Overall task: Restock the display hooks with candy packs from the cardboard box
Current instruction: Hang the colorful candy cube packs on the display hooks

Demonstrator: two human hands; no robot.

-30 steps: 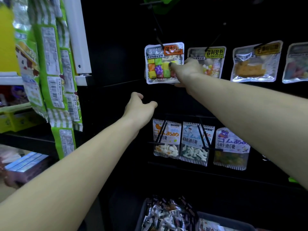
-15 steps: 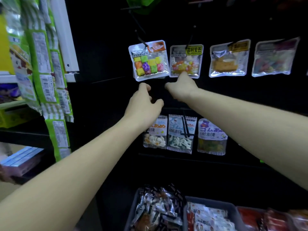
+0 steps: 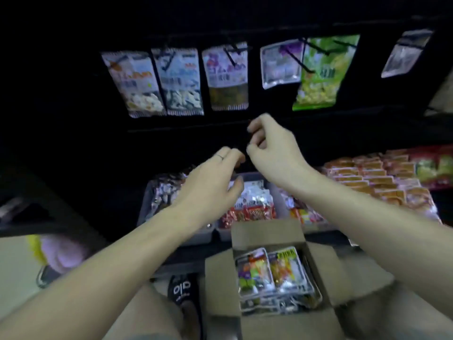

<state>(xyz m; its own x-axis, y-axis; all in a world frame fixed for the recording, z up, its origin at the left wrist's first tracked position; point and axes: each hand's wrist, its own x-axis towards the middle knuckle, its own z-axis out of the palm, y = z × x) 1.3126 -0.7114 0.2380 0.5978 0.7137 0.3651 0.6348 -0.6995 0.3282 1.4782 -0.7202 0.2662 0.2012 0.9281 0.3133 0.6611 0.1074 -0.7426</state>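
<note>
Hands (image 3: pixel 208 185) lower now; packs (image 3: pixel 274 273) lengthwise (upright-facing).

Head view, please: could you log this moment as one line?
left hand: empty, over snack bins | right hand: empty, fingers curled | cardboard box: open, candy packs inside

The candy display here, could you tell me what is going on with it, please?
A person is restocking hanging candy. Both the left hand and right hand are held out empty, fingers loosely curled, below the hooked packs. The open cardboard box at their feet holds candy packs.
</note>
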